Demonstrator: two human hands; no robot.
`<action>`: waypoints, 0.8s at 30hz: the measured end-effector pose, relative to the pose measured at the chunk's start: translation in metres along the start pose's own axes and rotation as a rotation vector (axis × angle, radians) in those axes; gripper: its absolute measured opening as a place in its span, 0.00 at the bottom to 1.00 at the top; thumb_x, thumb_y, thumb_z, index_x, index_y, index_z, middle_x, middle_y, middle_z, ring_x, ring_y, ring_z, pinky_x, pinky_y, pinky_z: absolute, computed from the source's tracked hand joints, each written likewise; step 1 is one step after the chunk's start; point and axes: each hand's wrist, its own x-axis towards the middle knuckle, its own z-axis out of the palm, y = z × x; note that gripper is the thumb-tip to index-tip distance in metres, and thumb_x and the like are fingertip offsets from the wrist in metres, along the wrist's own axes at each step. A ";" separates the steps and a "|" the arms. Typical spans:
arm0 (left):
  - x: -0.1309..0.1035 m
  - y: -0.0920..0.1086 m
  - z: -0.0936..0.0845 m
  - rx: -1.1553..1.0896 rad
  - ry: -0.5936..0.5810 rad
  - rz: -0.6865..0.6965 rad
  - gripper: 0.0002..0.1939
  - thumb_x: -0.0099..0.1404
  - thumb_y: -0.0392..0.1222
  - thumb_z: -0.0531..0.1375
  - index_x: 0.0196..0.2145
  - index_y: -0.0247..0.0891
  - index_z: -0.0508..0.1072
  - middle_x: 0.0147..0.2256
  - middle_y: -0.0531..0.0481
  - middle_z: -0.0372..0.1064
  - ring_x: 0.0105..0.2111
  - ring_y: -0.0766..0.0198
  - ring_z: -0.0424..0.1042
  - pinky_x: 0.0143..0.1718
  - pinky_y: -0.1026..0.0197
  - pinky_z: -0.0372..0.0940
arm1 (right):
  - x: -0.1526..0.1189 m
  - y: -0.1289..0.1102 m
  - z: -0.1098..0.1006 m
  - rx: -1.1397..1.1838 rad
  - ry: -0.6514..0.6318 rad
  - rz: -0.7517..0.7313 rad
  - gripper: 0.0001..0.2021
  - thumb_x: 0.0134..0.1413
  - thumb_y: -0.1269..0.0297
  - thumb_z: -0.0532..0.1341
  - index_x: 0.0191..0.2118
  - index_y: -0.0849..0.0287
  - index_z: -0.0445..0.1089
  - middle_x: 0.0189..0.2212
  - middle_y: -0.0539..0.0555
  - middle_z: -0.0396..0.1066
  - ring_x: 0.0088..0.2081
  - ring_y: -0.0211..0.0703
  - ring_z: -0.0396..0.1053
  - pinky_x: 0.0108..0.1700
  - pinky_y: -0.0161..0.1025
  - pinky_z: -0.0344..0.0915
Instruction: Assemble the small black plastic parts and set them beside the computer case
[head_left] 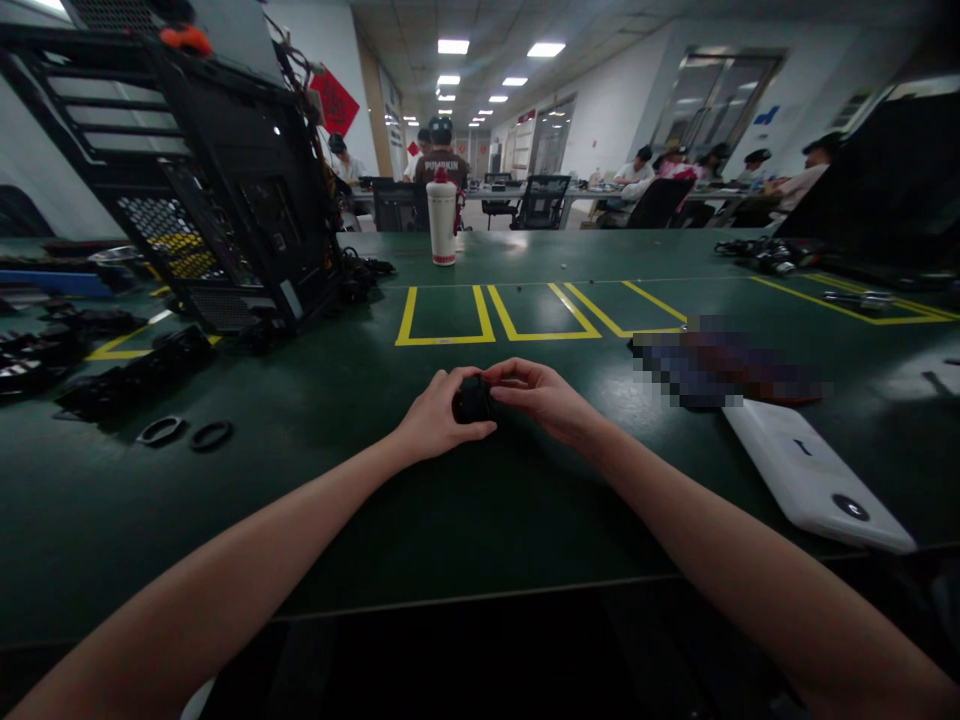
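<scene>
Just above the middle of the green table, a small black rounded part (470, 402) sits between my two hands; its exact kind is too dark to make out. My left hand (439, 415) wraps round it from the left, thumb along the near side and fingers over the far side. From the right, my right hand (544, 395) pinches at the part's right edge with thumb and fingertips. Two black rings lie on the table left of my hands: one ring (161, 431) with a lighter rim, and a darker ring (211, 436) beside it.
A black computer case (247, 200) stands at the left, with black camera-like parts (150, 370) before it. Yellow tape (446, 341) marks boxes on the green table (360, 560). A white bottle (442, 220) stands behind; a white device (817, 475) lies right. People sit farther back.
</scene>
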 end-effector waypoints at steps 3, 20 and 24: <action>0.000 0.002 -0.001 0.014 -0.001 -0.004 0.32 0.48 0.53 0.60 0.49 0.43 0.56 0.40 0.47 0.57 0.38 0.59 0.62 0.37 0.55 0.61 | 0.001 0.001 -0.001 -0.010 0.012 -0.010 0.16 0.37 0.74 0.63 0.37 0.57 0.66 0.37 0.50 0.65 0.41 0.37 0.63 0.48 0.41 0.58; -0.002 0.000 -0.001 -0.028 0.018 0.017 0.31 0.49 0.52 0.60 0.49 0.45 0.56 0.41 0.48 0.57 0.39 0.59 0.62 0.38 0.55 0.61 | -0.001 -0.006 -0.009 -0.100 -0.112 0.111 0.19 0.33 0.74 0.65 0.36 0.58 0.64 0.42 0.52 0.64 0.44 0.43 0.64 0.46 0.45 0.61; -0.002 0.001 -0.002 -0.039 0.022 0.019 0.30 0.48 0.51 0.60 0.49 0.44 0.57 0.42 0.47 0.57 0.40 0.59 0.61 0.39 0.54 0.61 | -0.003 -0.008 -0.008 -0.069 -0.131 0.065 0.17 0.33 0.74 0.65 0.35 0.58 0.65 0.42 0.52 0.63 0.46 0.44 0.62 0.47 0.46 0.60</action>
